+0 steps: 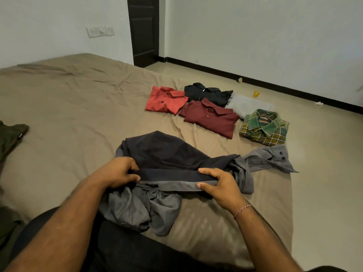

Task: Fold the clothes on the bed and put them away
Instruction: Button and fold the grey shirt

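Note:
A grey shirt [169, 154] lies crumpled on the tan bed [78, 107] in front of me, its cuffed sleeve [273, 158] trailing to the right. My left hand [119, 171] grips a folded edge of the shirt at its left side. My right hand [218, 185] pinches the same edge further right, thumb under and fingers over. Beyond lie folded shirts: an orange-red one [167, 100], a maroon one [210, 118], a black one [208, 93], a light grey one [247, 106] and a green plaid one [265, 127].
A dark olive garment [9, 138] lies at the bed's left edge. The bed's right edge drops to a tiled floor [324, 154] with a small yellow object [256, 93]. A dark door [144, 30] stands at the back.

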`<state>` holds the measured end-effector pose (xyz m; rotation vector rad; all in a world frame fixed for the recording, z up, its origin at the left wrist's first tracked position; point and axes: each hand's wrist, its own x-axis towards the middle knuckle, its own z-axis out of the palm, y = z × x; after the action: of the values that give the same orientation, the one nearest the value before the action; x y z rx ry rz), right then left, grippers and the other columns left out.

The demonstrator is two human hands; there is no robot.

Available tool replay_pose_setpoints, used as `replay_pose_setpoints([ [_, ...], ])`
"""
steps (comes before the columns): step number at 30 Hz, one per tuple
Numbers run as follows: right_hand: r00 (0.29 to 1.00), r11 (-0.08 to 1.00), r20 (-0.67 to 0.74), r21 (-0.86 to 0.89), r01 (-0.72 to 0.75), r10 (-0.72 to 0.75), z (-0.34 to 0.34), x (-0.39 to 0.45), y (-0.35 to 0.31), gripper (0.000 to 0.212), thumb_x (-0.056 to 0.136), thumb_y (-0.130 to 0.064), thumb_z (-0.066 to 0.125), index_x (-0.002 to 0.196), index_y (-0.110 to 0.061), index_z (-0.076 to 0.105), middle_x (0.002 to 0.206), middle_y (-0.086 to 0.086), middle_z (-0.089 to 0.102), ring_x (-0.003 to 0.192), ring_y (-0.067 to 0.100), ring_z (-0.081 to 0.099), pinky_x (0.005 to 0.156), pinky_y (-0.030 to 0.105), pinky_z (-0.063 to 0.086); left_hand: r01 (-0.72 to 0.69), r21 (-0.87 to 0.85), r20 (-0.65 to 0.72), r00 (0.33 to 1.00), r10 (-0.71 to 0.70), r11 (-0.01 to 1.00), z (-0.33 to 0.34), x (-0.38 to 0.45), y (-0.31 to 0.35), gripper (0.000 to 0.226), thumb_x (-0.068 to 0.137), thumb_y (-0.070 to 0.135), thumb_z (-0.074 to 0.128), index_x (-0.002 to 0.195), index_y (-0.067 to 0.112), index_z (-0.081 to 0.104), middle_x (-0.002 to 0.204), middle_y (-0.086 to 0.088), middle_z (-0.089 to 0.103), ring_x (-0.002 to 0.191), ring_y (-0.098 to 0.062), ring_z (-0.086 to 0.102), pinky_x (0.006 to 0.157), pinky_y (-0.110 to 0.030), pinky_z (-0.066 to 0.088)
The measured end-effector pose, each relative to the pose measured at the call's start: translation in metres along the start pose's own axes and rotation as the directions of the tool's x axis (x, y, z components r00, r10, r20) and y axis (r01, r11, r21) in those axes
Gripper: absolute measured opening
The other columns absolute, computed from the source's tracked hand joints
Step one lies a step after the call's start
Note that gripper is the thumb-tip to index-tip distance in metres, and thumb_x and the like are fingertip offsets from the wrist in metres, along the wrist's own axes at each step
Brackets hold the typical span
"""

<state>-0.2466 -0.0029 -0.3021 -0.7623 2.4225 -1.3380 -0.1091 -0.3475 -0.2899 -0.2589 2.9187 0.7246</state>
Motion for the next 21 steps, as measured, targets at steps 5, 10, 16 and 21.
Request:
replay_pose_setpoints([
  [5,0.99,0.997,-0.14,0.078,0.001,0.01,-0.015,0.009,-0.011,0.029,0.085,-0.014,0.085,0.111,-0.022,0.078,0.106,-0.016,0.073,0.096,-0.014,0.064,0.087,0.007,0.049,0.058,-0.161,-0.325,0.94,-0.108,0.985,-0.015,0.012,0.025,0.019,0.1,0.021,0.067,0.082,0.017,0.072,0.077,0.001,0.071,0.072,-0.017,0.065,0.072,-0.037,0.051],
  [10,0.96,0.985,-0.275,0.147,0.087,-0.044,-0.058,0.032,-0.046,0.014,0.086,0.0,0.08,0.084,-0.014,0.078,0.083,-0.002,0.073,0.075,0.001,0.065,0.076,0.023,0.053,-0.091,-0.66,-0.295,0.944,-0.146,0.746,-0.076,0.011,0.069,0.011,0.098,0.0,0.065,0.09,0.005,0.071,0.072,-0.006,0.07,0.063,-0.01,0.061,0.056,-0.019,0.048],
  [16,0.919,0.961,-0.36,0.154,0.229,-0.161,-0.139,0.049,-0.117,0.024,0.089,0.002,0.074,0.083,-0.021,0.078,0.086,-0.003,0.075,0.08,0.01,0.069,0.076,0.022,0.056,0.138,-0.246,0.036,0.99,-0.133,0.959,-0.17,0.01,0.101,0.018,0.1,0.001,0.059,0.092,0.007,0.073,0.084,-0.013,0.07,0.075,-0.02,0.064,0.064,-0.033,0.056],
  [21,0.906,0.938,-0.396,0.233,0.257,-0.15,-0.185,0.052,-0.172,0.011,0.093,0.0,0.071,0.094,-0.009,0.077,0.087,0.012,0.075,0.076,0.022,0.069,0.063,0.034,0.06,0.062,-0.605,-0.132,0.975,-0.177,0.794,-0.221,0.011,0.134,0.034,0.097,-0.011,0.044,0.108,0.013,0.064,0.101,-0.024,0.071,0.077,-0.029,0.067,0.055,-0.034,0.056],
])
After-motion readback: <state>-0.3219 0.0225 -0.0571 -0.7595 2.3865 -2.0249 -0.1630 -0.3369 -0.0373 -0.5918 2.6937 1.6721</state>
